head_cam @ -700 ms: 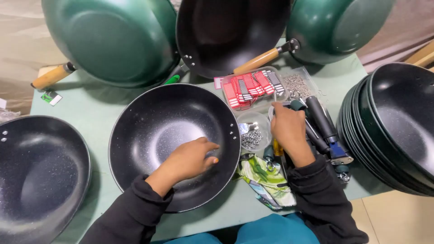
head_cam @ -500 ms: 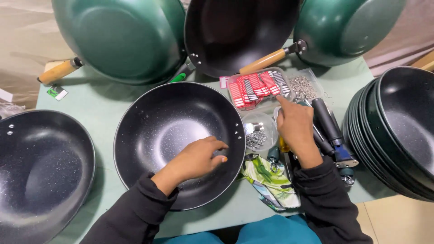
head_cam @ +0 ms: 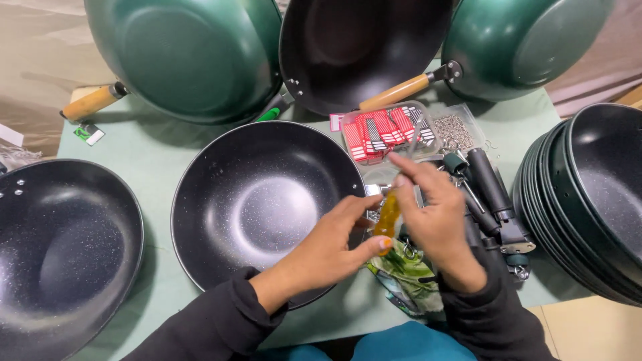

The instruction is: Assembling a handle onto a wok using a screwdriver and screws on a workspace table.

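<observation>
The left hand (head_cam: 328,251) and right hand (head_cam: 431,214) meet over the right rim of the black speckled pan (head_cam: 264,204), both pinching a small orange-yellow piece (head_cam: 388,215) between fingertips (what it is I cannot tell, it is partly hidden). Held so lightly, it could slip into the clutter of green packets (head_cam: 408,277) and black handles (head_cam: 491,190) beneath, or a sleeve could nudge the pan on the green table (head_cam: 154,150).

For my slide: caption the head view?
Both hands pinch a small orange piece beside a black wok.
</observation>
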